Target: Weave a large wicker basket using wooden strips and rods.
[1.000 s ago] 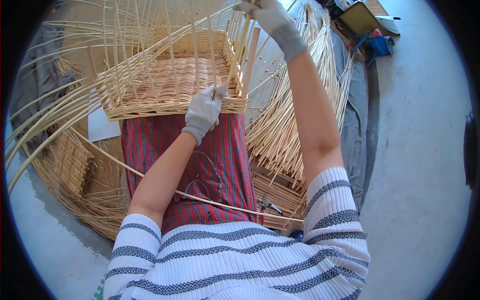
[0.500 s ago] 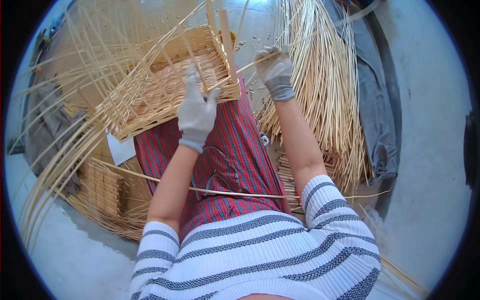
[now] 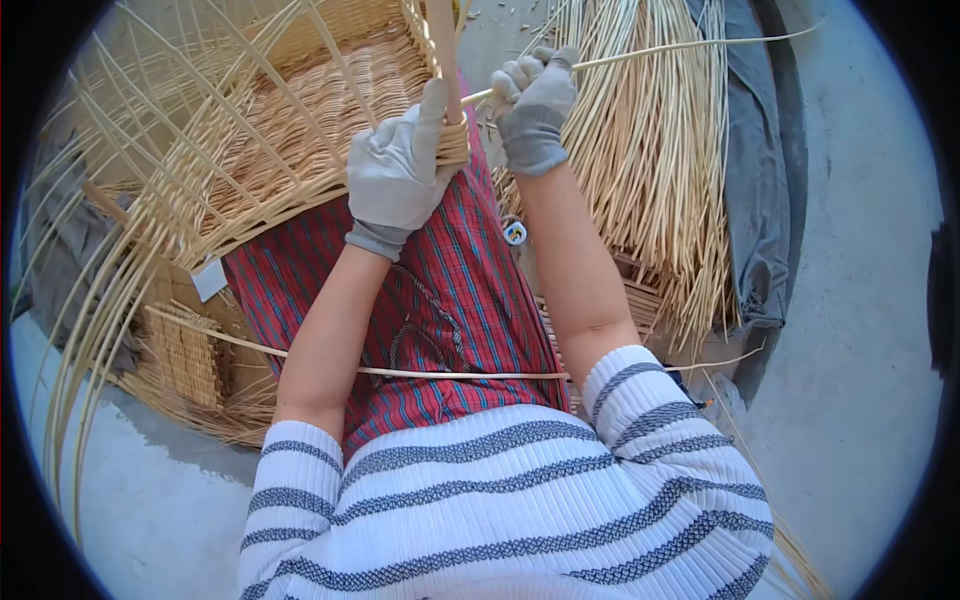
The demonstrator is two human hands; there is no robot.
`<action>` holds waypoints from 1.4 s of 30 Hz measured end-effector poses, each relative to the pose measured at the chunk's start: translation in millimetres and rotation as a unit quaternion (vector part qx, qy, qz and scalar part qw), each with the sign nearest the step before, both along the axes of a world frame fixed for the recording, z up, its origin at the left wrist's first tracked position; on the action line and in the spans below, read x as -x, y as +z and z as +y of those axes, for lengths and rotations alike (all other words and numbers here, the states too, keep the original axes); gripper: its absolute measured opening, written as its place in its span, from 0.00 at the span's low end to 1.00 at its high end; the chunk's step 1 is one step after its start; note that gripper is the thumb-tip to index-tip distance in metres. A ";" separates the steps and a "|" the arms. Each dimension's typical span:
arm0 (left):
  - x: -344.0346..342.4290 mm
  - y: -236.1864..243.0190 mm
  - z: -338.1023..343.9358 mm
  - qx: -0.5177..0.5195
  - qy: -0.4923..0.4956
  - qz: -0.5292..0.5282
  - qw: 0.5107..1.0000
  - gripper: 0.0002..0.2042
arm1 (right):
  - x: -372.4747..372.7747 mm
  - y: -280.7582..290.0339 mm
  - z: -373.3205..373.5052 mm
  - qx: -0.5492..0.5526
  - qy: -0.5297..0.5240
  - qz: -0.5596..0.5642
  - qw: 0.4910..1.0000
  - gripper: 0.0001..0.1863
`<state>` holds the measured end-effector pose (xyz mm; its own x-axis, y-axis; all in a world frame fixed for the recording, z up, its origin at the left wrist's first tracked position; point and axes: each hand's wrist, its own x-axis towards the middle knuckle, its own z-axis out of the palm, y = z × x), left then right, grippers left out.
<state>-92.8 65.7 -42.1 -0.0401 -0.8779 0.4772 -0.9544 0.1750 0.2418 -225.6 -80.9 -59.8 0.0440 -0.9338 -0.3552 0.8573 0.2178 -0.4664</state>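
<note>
On my lap rests a half-woven rectangular wicker basket (image 3: pixel 318 115), tilted, with long upright canes rising from its sides. My gloved left hand (image 3: pixel 392 178) is closed round its near right corner, one finger up beside a flat wooden corner post (image 3: pixel 441 60). My gloved right hand (image 3: pixel 537 112), just right of that corner, makes a fist round a thin pale cane (image 3: pixel 690 45). This cane runs from the post through the fist and out to the right. The left fingertips are partly hidden at the basket wall.
A large bundle of pale canes (image 3: pixel 645 150) lies at the right on dark cloth (image 3: pixel 755 200). A red plaid cloth (image 3: pixel 420 290) covers my lap, with a single loose cane (image 3: pixel 465 375) across it. At the left lie a small woven piece (image 3: pixel 182 355) and cane ends.
The basket and my left hand have come nearer and slightly left. My right fist has moved slightly left and up, and the cane now stretches far out to its right.
</note>
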 end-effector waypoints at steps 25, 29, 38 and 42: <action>10.0 17.5 1.8 -0.053 0.036 -0.063 0.996 0.23 | -68.9 55.7 2.5 0.300 0.214 0.453 0.811 0.19; 10.5 13.6 2.7 -0.047 0.034 -0.052 0.997 0.23 | -62.7 53.6 10.7 0.330 0.172 0.472 0.799 0.33; 8.8 19.6 6.5 -0.031 0.028 0.025 0.999 0.40 | -3.3 43.5 16.4 0.176 -0.190 0.333 0.907 0.22; 11.7 23.8 7.5 -0.017 0.019 0.035 0.999 0.48 | 19.6 29.2 -14.0 -0.015 0.042 -0.116 0.992 0.40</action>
